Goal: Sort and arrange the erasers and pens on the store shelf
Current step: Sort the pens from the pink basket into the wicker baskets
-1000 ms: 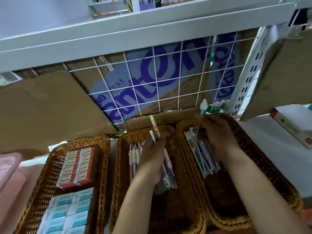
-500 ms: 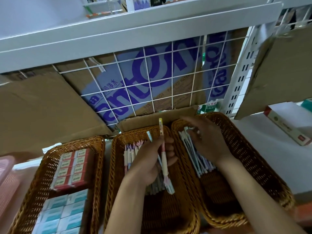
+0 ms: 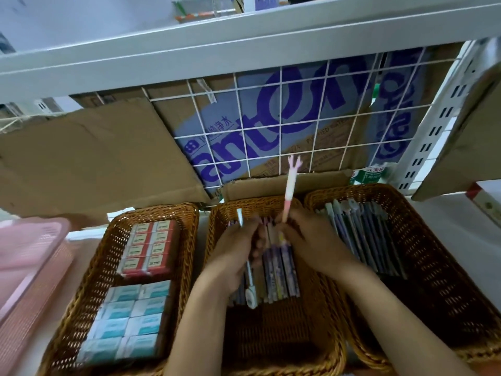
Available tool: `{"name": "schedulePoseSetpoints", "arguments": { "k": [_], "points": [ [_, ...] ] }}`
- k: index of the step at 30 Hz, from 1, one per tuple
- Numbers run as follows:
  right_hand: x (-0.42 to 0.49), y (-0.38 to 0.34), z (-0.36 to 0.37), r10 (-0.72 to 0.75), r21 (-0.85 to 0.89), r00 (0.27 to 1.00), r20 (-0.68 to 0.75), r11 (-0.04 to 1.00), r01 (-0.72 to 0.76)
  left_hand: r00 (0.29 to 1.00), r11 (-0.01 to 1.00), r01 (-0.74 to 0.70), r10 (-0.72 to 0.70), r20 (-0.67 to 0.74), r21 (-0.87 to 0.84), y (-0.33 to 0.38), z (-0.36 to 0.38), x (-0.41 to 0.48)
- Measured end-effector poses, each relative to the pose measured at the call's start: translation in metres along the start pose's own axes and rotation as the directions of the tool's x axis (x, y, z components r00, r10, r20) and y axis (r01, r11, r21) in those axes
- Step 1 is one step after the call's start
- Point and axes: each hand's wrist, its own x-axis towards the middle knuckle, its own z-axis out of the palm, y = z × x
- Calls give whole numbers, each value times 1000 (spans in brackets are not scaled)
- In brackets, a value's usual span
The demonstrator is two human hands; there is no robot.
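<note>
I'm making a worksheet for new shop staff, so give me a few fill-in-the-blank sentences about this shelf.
The basket holding erasers stands farthest ___.
The upright pen in the right hand's grip is ___.
The left hand, gripping a white pen, is over the middle basket, which holds ___.
Missing words: left; pink; pens.

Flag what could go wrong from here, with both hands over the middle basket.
1. The right hand pinches the pink pen low down, so the tall upright pen could tip or slip out.
2. Both hands crowd the pens in the middle basket; the left hand, holding the white pen, may knock that row askew.
</note>
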Motion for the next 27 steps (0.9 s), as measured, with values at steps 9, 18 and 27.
{"name": "schedulePoseSetpoints", "arguments": {
  "k": [9, 18, 27],
  "points": [
    [-1, -17, 24, 504, -382, 821, 269, 838, -389, 793, 822, -404, 533, -295, 401, -4, -13, 0],
    [-11, -26, -5, 481, 737, 849, 217, 490, -466, 510, 428, -721, 860, -1, 545, -16, 13, -1],
    [-25, 46, -70, 723, 692, 690, 39, 479, -541, 609, 257, -741, 647, 459, 621, -27, 63, 1]
  ]
}}
